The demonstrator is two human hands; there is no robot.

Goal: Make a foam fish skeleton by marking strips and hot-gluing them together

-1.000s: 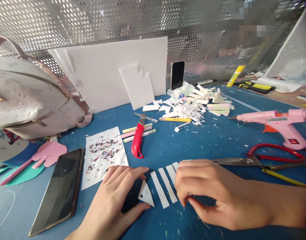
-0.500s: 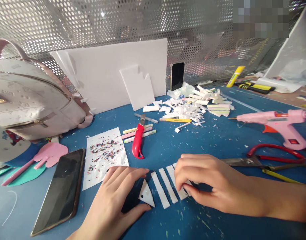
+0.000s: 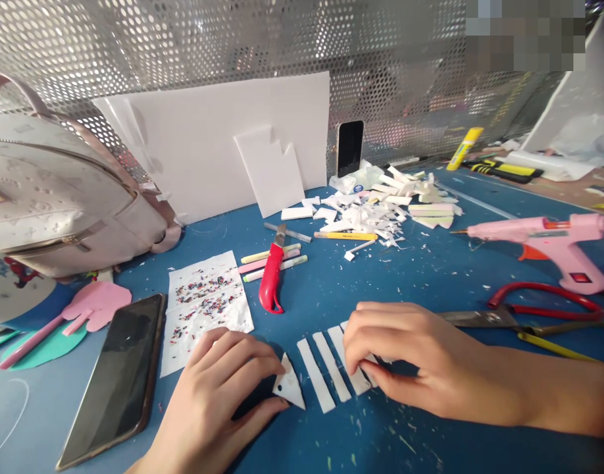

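Blue table [image 3: 430,283], flecked with white scraps, and both hands work at its near edge. The left hand [image 3: 218,395] lies half-curled on the surface, with thumb and forefinger closed lightly on a small white triangle [image 3: 288,388] that rests flat at its fingertips. Just to the right lie the white strips [image 3: 316,375], side by side and slightly apart. The right hand [image 3: 405,368] arches over the far end of that row with its fingers bent down, the tips pinched on the rightmost strip, though how firmly I cannot tell. A red knife [image 3: 271,280] lies beyond the hands, beside a paper sheet [image 3: 206,303] sprinkled with coloured bits. A dark phone [image 3: 117,375] sits left of the left hand — scissors [image 3: 529,317] and a pink glue gun [image 3: 543,240] are off to the right.
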